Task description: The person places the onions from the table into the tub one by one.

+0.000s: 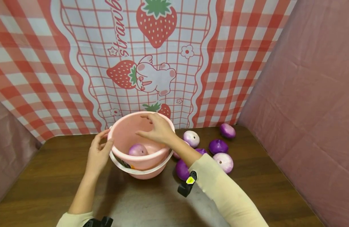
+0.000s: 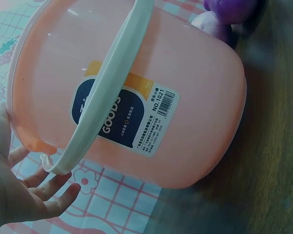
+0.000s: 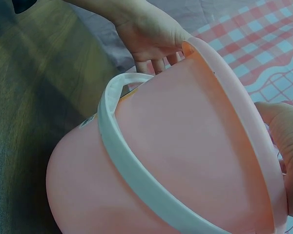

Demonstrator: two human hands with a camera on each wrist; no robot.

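A pink bucket [image 1: 151,163] stands on the table, its white handle [image 2: 107,87] lowered around the outside. Inside, at the bottom, lies one pale purple onion [image 1: 138,150]. My left hand [image 1: 97,154] grips the bucket's left rim, with the thumb on the rim and the fingers by the handle's hinge. Over the bucket's mouth is my right hand [image 1: 160,130], its thumb and fingers spread apart and holding nothing. In the right wrist view that hand [image 3: 288,146] shows only partly, beyond the rim. The left wrist view shows a label [image 2: 151,114] on the bucket's side.
Several onions lie right of the bucket, among them a white one [image 1: 191,139], a dark purple one [image 1: 218,146] and a purple one [image 1: 227,130]. My right forearm partly covers others. A checked strawberry cloth [image 1: 231,72] hangs behind the brown table [image 1: 257,170].
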